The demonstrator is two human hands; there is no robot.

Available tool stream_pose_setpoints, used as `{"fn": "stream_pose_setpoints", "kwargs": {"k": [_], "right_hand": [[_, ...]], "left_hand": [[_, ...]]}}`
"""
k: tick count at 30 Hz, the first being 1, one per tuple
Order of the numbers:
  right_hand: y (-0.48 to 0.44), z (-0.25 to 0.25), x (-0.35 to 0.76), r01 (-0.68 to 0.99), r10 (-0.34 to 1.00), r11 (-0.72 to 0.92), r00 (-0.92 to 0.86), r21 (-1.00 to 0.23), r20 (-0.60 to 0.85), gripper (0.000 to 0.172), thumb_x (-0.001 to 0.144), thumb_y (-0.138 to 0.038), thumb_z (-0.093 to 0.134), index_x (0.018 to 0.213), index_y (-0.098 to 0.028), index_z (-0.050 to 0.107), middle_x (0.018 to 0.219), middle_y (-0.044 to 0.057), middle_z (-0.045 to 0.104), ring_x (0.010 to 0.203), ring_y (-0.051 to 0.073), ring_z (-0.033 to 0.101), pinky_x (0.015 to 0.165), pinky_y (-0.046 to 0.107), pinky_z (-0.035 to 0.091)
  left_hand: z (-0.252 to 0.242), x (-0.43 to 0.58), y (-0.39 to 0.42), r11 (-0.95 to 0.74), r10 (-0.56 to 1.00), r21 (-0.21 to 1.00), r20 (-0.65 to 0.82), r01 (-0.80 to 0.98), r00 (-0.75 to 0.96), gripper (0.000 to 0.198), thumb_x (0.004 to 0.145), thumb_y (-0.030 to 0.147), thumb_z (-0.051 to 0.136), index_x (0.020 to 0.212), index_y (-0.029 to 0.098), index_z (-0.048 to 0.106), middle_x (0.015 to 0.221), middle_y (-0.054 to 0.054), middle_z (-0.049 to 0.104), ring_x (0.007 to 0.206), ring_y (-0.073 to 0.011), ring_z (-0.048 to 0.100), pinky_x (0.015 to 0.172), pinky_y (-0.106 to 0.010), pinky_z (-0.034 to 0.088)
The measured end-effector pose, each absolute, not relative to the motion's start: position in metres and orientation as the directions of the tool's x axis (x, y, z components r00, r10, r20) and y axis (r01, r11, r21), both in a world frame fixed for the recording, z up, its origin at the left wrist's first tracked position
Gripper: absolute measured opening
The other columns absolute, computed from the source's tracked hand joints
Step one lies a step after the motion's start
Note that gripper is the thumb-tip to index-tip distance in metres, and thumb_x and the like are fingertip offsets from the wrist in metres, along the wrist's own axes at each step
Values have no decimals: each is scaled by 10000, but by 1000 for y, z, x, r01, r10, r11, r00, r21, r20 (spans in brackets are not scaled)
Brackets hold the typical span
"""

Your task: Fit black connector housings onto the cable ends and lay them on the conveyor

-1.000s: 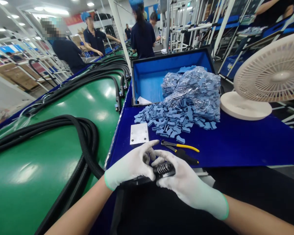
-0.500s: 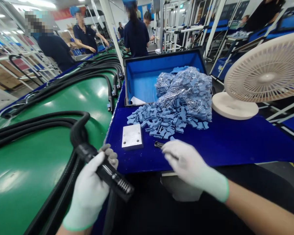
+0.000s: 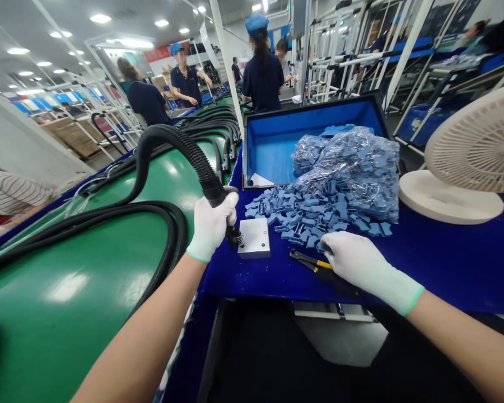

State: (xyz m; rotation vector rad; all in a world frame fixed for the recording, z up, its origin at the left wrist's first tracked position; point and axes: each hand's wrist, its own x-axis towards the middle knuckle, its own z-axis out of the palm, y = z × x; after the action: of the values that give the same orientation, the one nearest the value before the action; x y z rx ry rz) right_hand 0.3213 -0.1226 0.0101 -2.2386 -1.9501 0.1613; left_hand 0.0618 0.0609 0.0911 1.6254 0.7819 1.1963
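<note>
Clamped round black corrugated hose (image 3: 180, 151) end: gloved left hand (image 3: 212, 229), spring fitting (image 3: 237, 238) at edge of drilled aluminium plate (image 3: 256, 246). Gloved right hand (image 3: 357, 268) loose, just beside yellow-handled end nippers (image 3: 304, 260). Plenty of blue clips (image 3: 302, 215) heaped, more in plastic bag (image 3: 353, 168).

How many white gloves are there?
2: one on the left hand, gripping the black hose, and one on the right hand, over the pliers. The far-off worker's hands are too small to tell.
</note>
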Motion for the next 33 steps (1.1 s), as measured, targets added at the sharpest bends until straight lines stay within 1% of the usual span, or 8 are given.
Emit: {"fn": "stream_pose_setpoints", "kwargs": {"k": [5,8,12,16,19,22,30,33], "right_hand": [[-125,29,328,765,972,-48,185,-642,147,181,852,-140,565,938,-192,717,1068,62,707,968,204,667,890,310,503],[-116,50,317,628,980,40,127,-777,153,216,858,-183,586,984,-208,760,1161,53,706,1061,222,666,978,330,506],[-84,62,284,641,979,152,8,-753,204,265,888,-249,639,1120,-198,756,1142,67,725,1056,237,666,978,354,500],[-43,61,253,619,956,286,-132,-732,262,193,888,-189,615,1028,-168,746,1017,56,725,921,192,650,861,306,482],[-18,61,238,543,961,270,-208,-795,185,136,916,-231,580,888,-158,691,826,19,683,733,151,588,699,273,430],[1,59,226,516,952,275,-262,-812,156,199,923,-292,594,784,-153,616,711,-9,597,638,124,500,614,265,360],[28,36,221,384,954,200,-284,-901,91,405,822,-514,726,681,-150,620,632,-38,496,595,110,424,564,260,328],[26,40,221,426,961,156,-273,-891,37,454,817,-596,716,731,-152,682,643,-25,550,592,120,458,552,262,332]], "left_hand": [[81,63,55,-351,893,936,324,33,312,242,922,335,671,1059,137,651,539,36,502,476,-127,472,494,-246,420],[81,67,52,-356,915,928,323,107,240,235,918,339,673,1023,130,652,537,25,531,469,-124,480,478,-232,407],[82,70,50,-335,927,926,290,174,237,240,915,336,665,1021,121,649,534,18,554,474,-133,512,496,-232,428],[84,67,52,-339,920,920,282,194,273,286,911,349,663,1074,115,645,605,-9,623,555,-164,594,596,-262,493],[84,64,57,-376,903,900,303,222,304,280,899,332,676,1080,120,654,726,-38,684,700,-179,652,729,-276,518],[80,62,65,-371,899,902,291,218,328,293,895,339,678,1090,121,664,762,-38,686,732,-182,647,739,-279,517],[71,66,71,-329,897,938,275,108,345,337,885,354,686,1136,132,654,784,-28,659,698,-167,612,691,-275,509],[66,58,81,-293,917,944,234,150,322,383,880,479,701,1058,141,657,783,-43,672,707,-173,624,690,-277,514]]}}
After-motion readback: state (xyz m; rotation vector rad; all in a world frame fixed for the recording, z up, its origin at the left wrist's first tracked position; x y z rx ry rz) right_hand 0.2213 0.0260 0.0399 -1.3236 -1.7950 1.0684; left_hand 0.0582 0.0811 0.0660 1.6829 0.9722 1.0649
